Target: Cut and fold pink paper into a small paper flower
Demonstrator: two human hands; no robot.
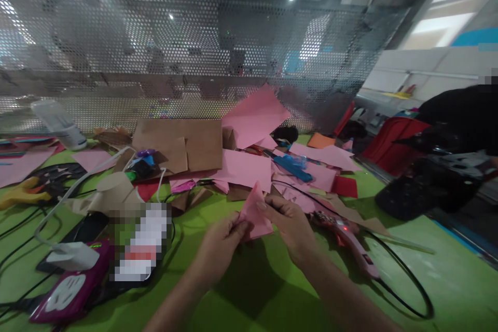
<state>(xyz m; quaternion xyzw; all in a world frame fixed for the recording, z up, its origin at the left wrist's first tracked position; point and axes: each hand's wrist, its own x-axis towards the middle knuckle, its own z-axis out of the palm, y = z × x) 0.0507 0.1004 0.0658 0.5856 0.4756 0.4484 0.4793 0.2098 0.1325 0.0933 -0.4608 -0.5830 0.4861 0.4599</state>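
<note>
A folded piece of pink paper (257, 220) is held up above the green tabletop, its pointed corner at the top. My left hand (225, 241) pinches its left edge between thumb and fingers. On the other side, my right hand (290, 223) grips the paper near its upper right edge, thumb on the near face. Just behind the hands lie sheets of pink paper (247, 168) and paper scraps. To the right of my right hand rests a pink corded tool with a lit red light (352, 241), perhaps a hot glue gun.
A brown cardboard piece (177, 140) stands against the perforated metal screen (175, 52). At left are a purple power strip (73, 290), a white charger (73, 257), cables, a yellow-handled tool (23, 193) and a clear bottle (60, 124). A person in black (462, 109) is at right.
</note>
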